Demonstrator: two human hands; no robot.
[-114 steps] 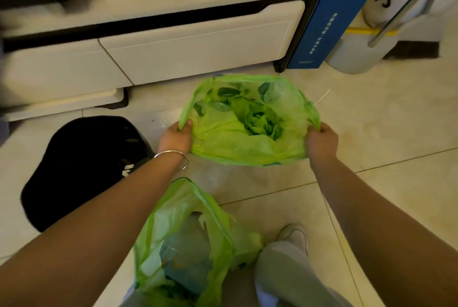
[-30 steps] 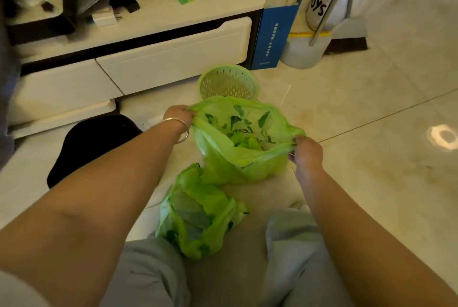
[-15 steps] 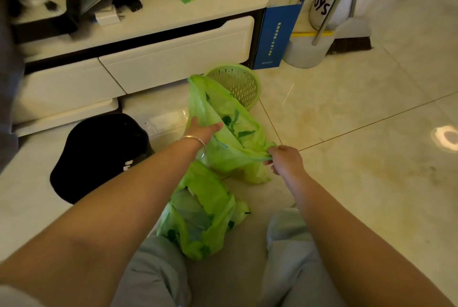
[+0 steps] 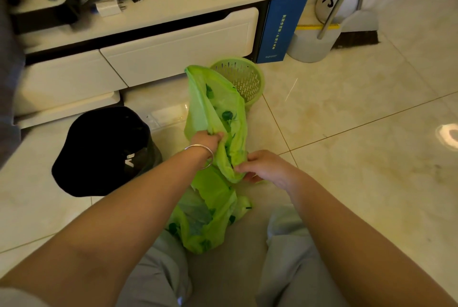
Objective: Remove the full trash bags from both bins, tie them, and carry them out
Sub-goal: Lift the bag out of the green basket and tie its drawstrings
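Note:
A green trash bag [image 4: 213, 105] stands tall in front of me, its top edge pulled upward. My left hand [image 4: 207, 139] grips the bag's left rim. My right hand [image 4: 266, 166] pinches the bag's lower right edge, close to the left hand. Behind the bag stands a small green perforated bin [image 4: 244, 78], out of which the bag has come. A second green trash bag [image 4: 203, 217] lies slumped on the floor between my knees, its mouth loose. A black bin [image 4: 104, 150] sits on the floor to the left.
A white cabinet with drawers [image 4: 173, 46] runs along the back, cluttered on top. A blue paper bag [image 4: 282, 26], a white bucket [image 4: 312, 43] and a broom [image 4: 357, 36] stand at the back right. Tiled floor [image 4: 359, 148] spreads to the right.
The bag has been lifted out of the green bin. My hands have drawn together, closing the bag's mouth from wide open to a narrow fold, and the right hand moved left.

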